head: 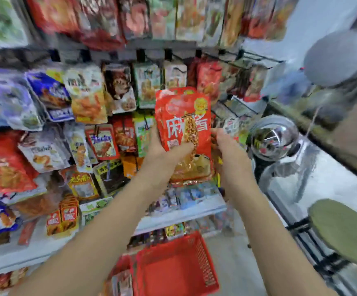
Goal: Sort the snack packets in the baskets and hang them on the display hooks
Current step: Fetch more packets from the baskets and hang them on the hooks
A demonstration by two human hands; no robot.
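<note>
I hold a stack of red snack packets (184, 124) with white characters and a clear window upright in front of the display rack. My left hand (162, 146) grips the stack from its left side, thumb across the front. My right hand (226, 146) is at the stack's right edge, with its fingers behind the packets. Empty black wire hooks (237, 103) stick out just right of the stack. A red plastic basket (179, 268) stands on the floor below my arms; it looks nearly empty, with some packets at its left side (122, 280).
Rows of hanging snack packets (83, 99) fill the rack to the left and above. A white shelf (173, 212) with small goods runs below them. On the right are a shiny metal bowl (273, 137), a glass counter (323, 178) and a green stool (344, 229).
</note>
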